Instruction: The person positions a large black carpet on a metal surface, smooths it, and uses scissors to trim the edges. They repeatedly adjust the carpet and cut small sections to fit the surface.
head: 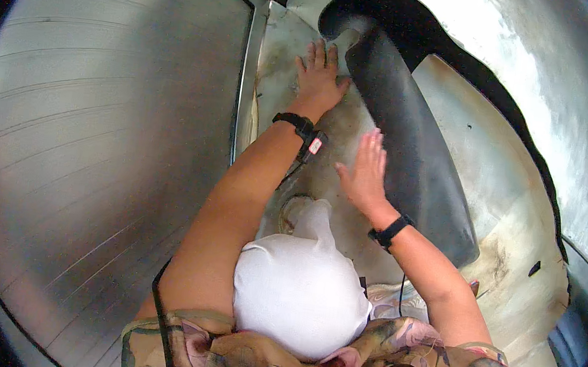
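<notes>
My left hand [321,78] lies palm down with fingers spread on a pale, brown-stained surface [325,149], close to the narrow far end of a dark grey sheet [418,143]. Nearer to me, my right hand [368,173] is held flat beside the left edge of that sheet, its thumb apart from the fingers. Whether it touches the sheet or the surface I cannot tell. Neither hand holds anything. The dark sheet is smooth, long and tapered, with a rounded near corner; its material is unclear.
A large grey ribbed panel [101,107] with a dark edge strip stands along the left. Pale sheet material [494,146] spreads on the right, beside a shiny, crumpled silvery sheet [570,95]. A white-clothed part of my body [298,287] is below my hands. A thin black cable [401,293] hangs near my right arm.
</notes>
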The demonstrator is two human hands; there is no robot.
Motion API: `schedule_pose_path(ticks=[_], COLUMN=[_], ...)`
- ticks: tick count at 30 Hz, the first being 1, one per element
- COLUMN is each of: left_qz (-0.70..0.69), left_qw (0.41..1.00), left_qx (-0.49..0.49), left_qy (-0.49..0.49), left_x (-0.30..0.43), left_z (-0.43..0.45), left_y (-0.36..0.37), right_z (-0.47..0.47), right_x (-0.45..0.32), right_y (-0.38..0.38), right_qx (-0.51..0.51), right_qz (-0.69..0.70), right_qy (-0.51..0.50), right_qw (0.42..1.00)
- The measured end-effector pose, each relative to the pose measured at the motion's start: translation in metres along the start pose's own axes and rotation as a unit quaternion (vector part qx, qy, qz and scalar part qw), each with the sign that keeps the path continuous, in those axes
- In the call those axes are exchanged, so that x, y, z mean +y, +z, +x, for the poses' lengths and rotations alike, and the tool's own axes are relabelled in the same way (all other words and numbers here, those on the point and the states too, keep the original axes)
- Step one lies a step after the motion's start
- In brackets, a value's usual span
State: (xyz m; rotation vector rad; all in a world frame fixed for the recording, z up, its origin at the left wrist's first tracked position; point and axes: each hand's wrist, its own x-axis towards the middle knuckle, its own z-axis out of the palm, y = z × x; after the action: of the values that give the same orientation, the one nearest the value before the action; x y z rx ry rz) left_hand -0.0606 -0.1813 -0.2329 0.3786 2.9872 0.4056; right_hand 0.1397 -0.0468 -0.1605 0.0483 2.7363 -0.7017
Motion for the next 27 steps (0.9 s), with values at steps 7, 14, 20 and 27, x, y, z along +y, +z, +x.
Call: schedule_pose_path(ticks=[7, 14, 20, 27], left_qz=[0.045, 0.173, 0.121, -0.276], left_qw=[0.995, 0.951, 0.983, 0.961], left_qx=[-0.089, -0.251, -0.127, 0.006], left_qy=[-0.01, -0.052, -0.054, -0.021], left_x=[-0.014, 0.011, -0.001, 0.026], left_z=[0.05, 0.079, 0.082, 0.085], left_y=[-0.029, -0.03, -0.023, -0.034], right_z=[-0.005, 0.07, 0.053, 0.038], right_x=[0.125, 0.228, 0.206, 0.097], right_y=[-0.063, -0.19, -0.17, -0.091], right_qx=[0.055, 0.05, 0.092, 0.094], right_qz=[-0.019, -0.357, -0.223, -0.014], right_qy=[-0.037, -0.222, -0.179, -0.164], right_qw=[0.998, 0.906, 0.954, 0.982])
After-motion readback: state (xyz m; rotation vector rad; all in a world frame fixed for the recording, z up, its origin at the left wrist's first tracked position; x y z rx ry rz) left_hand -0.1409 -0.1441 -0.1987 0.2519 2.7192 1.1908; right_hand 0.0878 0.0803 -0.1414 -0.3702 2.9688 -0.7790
